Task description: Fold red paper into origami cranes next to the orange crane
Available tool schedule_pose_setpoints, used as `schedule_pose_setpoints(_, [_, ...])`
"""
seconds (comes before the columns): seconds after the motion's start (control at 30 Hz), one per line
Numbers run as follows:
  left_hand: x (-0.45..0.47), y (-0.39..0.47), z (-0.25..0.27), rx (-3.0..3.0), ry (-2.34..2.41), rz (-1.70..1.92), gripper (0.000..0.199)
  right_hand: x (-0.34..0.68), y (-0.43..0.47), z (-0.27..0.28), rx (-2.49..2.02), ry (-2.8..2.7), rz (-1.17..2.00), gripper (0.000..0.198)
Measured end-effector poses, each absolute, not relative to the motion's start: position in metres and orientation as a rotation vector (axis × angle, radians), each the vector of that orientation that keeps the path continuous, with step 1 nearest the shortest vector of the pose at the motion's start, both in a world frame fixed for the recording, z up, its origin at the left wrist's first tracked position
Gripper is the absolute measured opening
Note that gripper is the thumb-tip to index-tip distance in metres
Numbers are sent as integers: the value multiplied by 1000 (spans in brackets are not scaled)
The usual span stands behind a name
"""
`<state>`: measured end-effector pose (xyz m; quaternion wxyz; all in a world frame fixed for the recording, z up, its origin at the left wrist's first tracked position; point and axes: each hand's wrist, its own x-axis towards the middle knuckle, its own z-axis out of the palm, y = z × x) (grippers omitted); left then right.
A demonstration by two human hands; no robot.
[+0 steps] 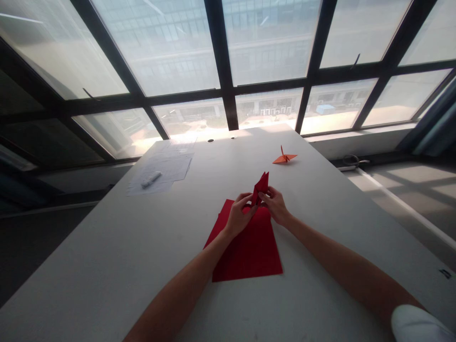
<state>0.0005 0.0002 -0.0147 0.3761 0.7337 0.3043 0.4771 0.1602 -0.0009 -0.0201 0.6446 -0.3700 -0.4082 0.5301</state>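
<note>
Between my two hands is a folded piece of red paper (261, 186), its pointed tips facing up and away from me. My left hand (241, 213) grips its lower left side, thumb in front. At its right side, my right hand (277, 205) pinches the paper between thumb and fingers. Flat red paper sheets (249, 251) lie on the table right below both hands, partly covered by my left hand and forearm. Farther back and to the right stands an orange paper crane (284, 158), apart from my hands.
The white table (142, 256) reaches to the large windows (267, 42). On its far left lie printed paper sheets (178, 166) with a pale, rolled-looking object (151, 179) on top. Two round holes sit near the far edge. A coiled cable (351, 161) lies beyond the table at right.
</note>
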Motion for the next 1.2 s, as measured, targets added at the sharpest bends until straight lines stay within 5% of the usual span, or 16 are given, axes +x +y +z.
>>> schedule_pose_setpoints(0.77, [2, 1, -15, 2079, 1039, 1285, 11, 157, 3, -29, -1025, -1012, 1014, 31])
schedule_pose_setpoints(1.2, [-18, 9, 4, 2710, 978, 914, 25, 164, -1, -19, -974, -1019, 1223, 32])
